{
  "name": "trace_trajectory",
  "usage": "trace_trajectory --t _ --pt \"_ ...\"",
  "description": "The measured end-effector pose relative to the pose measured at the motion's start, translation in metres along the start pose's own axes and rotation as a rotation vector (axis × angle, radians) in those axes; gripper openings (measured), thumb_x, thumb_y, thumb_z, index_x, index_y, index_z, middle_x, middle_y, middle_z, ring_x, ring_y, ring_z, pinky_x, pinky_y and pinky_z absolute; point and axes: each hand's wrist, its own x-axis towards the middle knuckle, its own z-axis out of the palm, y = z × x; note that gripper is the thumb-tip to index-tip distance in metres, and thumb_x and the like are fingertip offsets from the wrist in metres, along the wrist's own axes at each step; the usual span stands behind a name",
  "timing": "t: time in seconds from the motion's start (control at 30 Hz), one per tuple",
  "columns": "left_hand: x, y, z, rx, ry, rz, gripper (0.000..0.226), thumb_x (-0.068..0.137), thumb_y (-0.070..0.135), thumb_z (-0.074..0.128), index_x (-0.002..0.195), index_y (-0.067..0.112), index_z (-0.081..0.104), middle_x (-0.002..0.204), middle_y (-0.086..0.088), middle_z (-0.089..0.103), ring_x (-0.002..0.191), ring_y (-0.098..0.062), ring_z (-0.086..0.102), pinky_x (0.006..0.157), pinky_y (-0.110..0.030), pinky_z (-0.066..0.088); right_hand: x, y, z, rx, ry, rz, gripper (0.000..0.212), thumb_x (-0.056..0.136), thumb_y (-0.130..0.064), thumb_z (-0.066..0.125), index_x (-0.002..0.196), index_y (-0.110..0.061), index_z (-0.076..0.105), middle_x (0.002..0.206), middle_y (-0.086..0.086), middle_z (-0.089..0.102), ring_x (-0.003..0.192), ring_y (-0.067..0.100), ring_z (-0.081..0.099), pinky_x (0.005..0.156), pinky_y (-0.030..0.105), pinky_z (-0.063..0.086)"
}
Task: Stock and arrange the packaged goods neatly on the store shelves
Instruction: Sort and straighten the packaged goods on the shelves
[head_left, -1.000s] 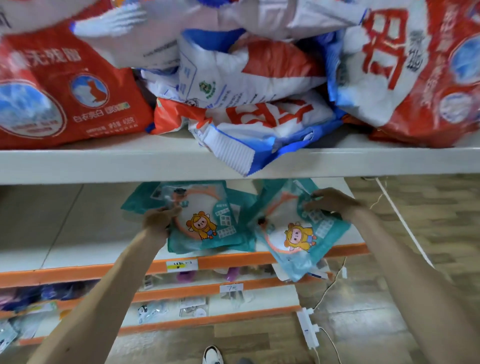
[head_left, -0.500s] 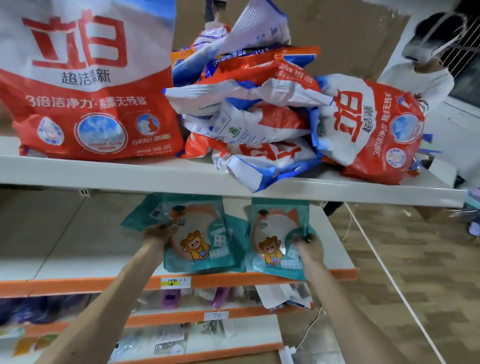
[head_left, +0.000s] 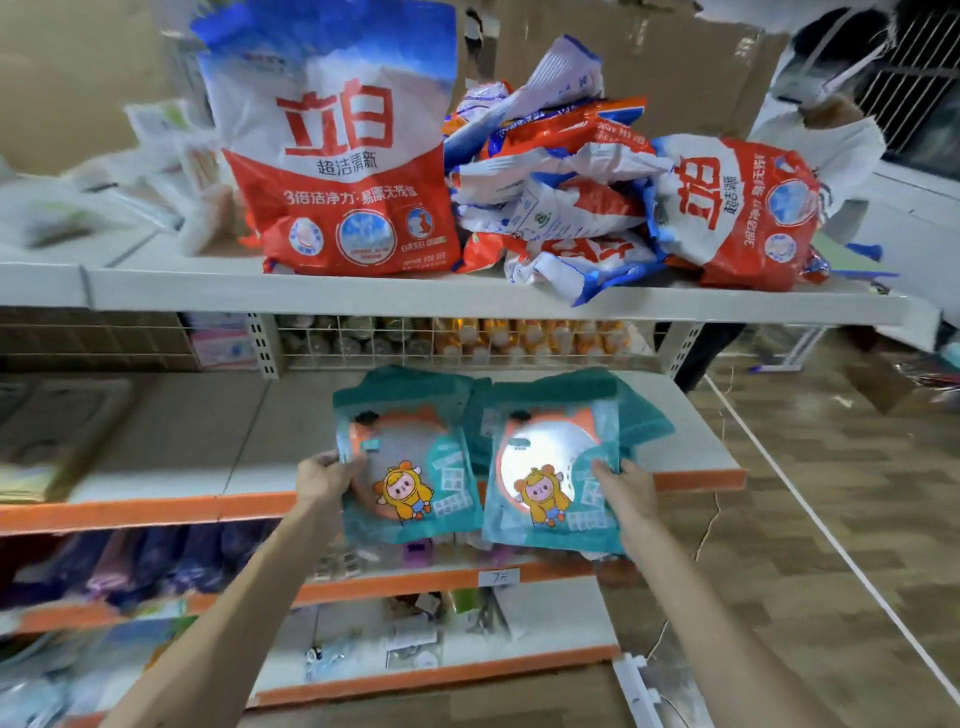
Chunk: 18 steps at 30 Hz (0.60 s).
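Note:
Two teal packets with a cartoon figure lie side by side at the front of the middle shelf (head_left: 691, 447). My left hand (head_left: 324, 475) grips the left edge of the left teal packet (head_left: 410, 467). My right hand (head_left: 626, 493) holds the lower right part of the right teal packet (head_left: 545, 467), thumb on top. Both packets overhang the shelf's orange front edge. More teal packets show underneath and behind them.
On the top shelf (head_left: 467, 296) a red and white detergent bag (head_left: 337, 156) stands upright beside a heap of crumpled bags (head_left: 566, 197). A person in white (head_left: 826, 130) stands at the right. Lower shelves hold small goods; a power strip (head_left: 636, 686) lies on the floor.
The view has risen and pulled back from the shelves. The two teal packets have been drawn forward to the shelf's front edge and squared up side by side, with both hands still on them.

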Motion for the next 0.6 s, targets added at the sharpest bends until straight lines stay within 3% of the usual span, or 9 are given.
trace_trajectory --t 0.07,0.13,0.23,0.3,0.43,0.6 --pt "-0.013 -0.002 -0.029 -0.01 -0.005 -0.015 0.028 0.082 0.014 0.076 0.105 0.003 0.066 0.095 -0.017 0.071 0.076 -0.032 0.07 0.067 -0.045 0.06 -0.025 0.008 0.016 0.04 -0.029 0.015 0.016 0.093 -0.019 0.061 0.105 -0.008 0.062 0.09 0.008 0.069 0.078 0.022 0.068 0.068 0.035 0.058" --pt "-0.025 -0.004 -0.058 -0.031 0.024 -0.035 0.027 0.083 0.015 0.076 0.105 0.005 0.066 0.095 -0.016 0.071 0.083 -0.034 0.07 0.073 -0.05 0.059 -0.05 0.012 0.031 0.068 -0.057 0.014 0.011 0.094 -0.016 0.06 0.102 -0.009 0.062 0.089 0.005 0.069 0.074 0.019 0.066 0.062 0.029 0.056" --pt "-0.041 -0.005 -0.103 -0.014 0.069 0.03 0.018 0.084 0.01 0.074 0.099 0.004 0.067 0.088 -0.016 0.071 0.065 -0.025 0.068 0.051 -0.031 0.059 -0.079 0.015 0.054 0.081 -0.098 0.016 0.01 0.094 -0.014 0.06 0.103 -0.01 0.062 0.093 0.006 0.069 0.075 0.016 0.066 0.059 0.026 0.053" --pt "-0.05 -0.002 -0.137 -0.017 0.101 0.05 0.014 0.084 0.01 0.073 0.095 0.003 0.067 0.083 -0.014 0.07 0.053 -0.017 0.067 0.042 -0.025 0.054 -0.094 0.009 0.073 0.071 -0.14 0.009 0.011 0.094 -0.016 0.06 0.104 -0.012 0.062 0.094 0.005 0.07 0.078 0.017 0.068 0.062 0.029 0.055" --pt "-0.053 0.0 -0.21 -0.004 0.175 0.053 0.017 0.084 0.016 0.074 0.097 0.006 0.07 0.093 -0.015 0.073 0.071 -0.028 0.07 0.061 -0.039 0.06 -0.119 -0.002 0.122 0.016 -0.218 -0.021 0.013 0.093 -0.02 0.062 0.105 -0.016 0.064 0.099 0.005 0.071 0.089 0.022 0.07 0.082 0.044 0.058" --pt "-0.054 0.011 -0.304 -0.071 0.287 0.099 0.012 0.087 0.005 0.067 0.099 0.001 0.068 0.082 -0.01 0.07 0.064 -0.022 0.065 0.044 -0.023 0.052 -0.155 -0.027 0.209 -0.009 -0.359 -0.066 0.014 0.095 -0.018 0.059 0.108 -0.012 0.062 0.099 0.006 0.07 0.09 0.023 0.069 0.076 0.038 0.058"
